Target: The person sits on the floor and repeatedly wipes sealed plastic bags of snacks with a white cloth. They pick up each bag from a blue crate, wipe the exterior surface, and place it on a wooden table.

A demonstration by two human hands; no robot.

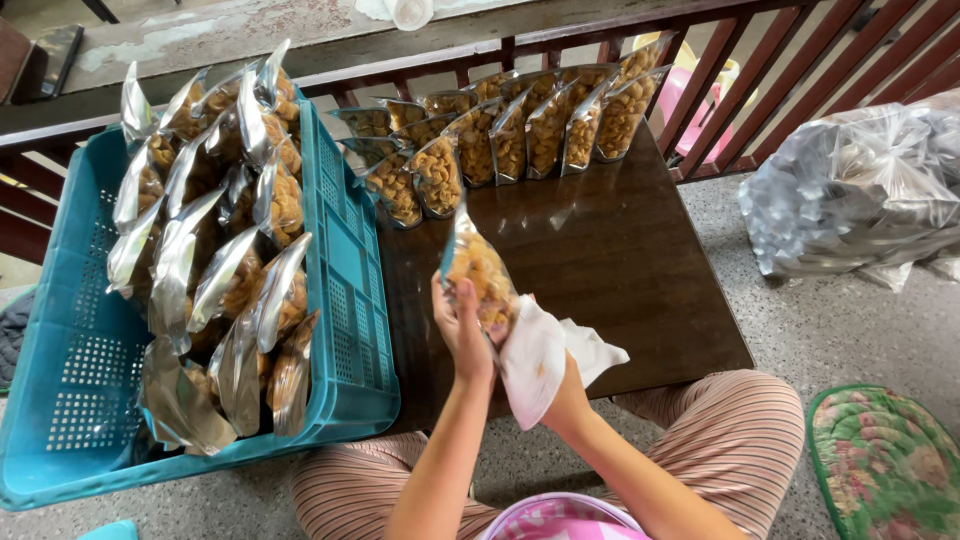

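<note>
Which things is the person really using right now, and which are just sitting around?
In use:
- snack pouch, held in the left hand
- white cloth, in the right hand
- row of pouches on the table
- blue crate of pouches

Lying about:
- big plastic bag
- flowered cushion

I see a dark brown wooden table (pixel 600 270) in the middle, on a gray speckled floor (pixel 850 330). A red-brown wooden railing (pixel 800 70) runs from 9 o'clock to 2 o'clock. A flowery mat (pixel 885 465) lies at 4 o'clock, in soft daylight.
</note>
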